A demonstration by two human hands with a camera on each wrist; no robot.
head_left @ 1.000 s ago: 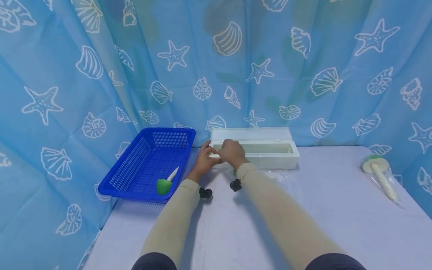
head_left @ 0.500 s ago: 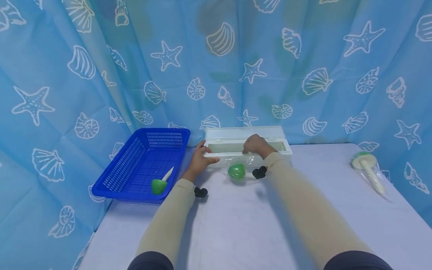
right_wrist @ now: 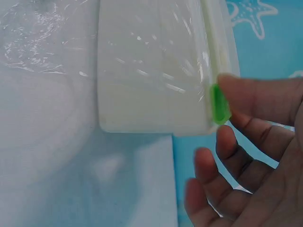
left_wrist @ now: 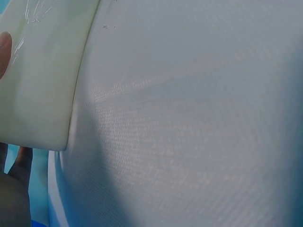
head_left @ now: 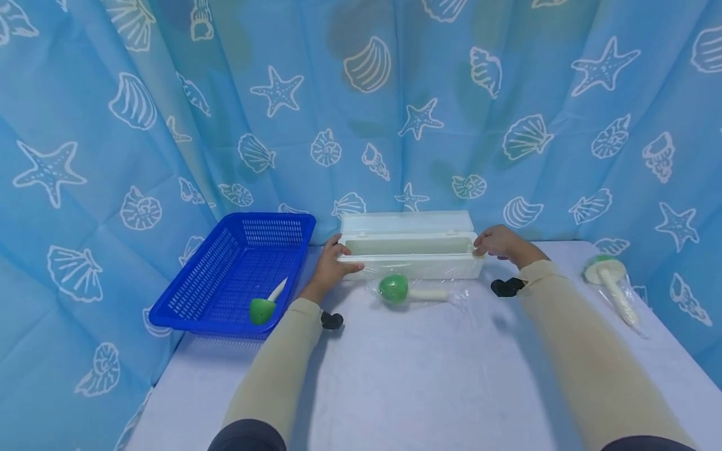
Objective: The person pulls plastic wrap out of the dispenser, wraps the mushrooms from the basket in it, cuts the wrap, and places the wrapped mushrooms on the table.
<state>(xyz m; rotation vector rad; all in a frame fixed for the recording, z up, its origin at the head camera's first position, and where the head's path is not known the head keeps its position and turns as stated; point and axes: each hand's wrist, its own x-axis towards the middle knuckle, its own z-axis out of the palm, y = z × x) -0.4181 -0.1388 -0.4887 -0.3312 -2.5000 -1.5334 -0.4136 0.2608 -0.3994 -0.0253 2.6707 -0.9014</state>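
A long white box (head_left: 472, 269) with its lid raised stands at the back of the table, clear film over its front. My left hand (head_left: 329, 273) grips its left end, thumb on the front wall and fingers around the end. At the right end, my right hand (head_left: 501, 242) pinches a small green slider (right_wrist: 220, 107) on the box's top edge between thumb and index finger; its other fingers are loosely bent. Just before the box lies a green dome-headed item (head_left: 393, 289) with a white handle, under clear film. In the left wrist view, a thumb (left_wrist: 4, 51) lies on the box.
A blue plastic basket (head_left: 186, 322) stands at the left, holding a green-headed item (head_left: 262, 311) with a white pointed handle. A film-wrapped item (head_left: 618, 297) with a white disc and handle lies at the right. A blue shell-print curtain (head_left: 361, 125) hangs behind.
My right hand has travelled from the box's left end along its edge to its right end. My left hand stays at the left end. The wrapped green-headed item has come into full sight.
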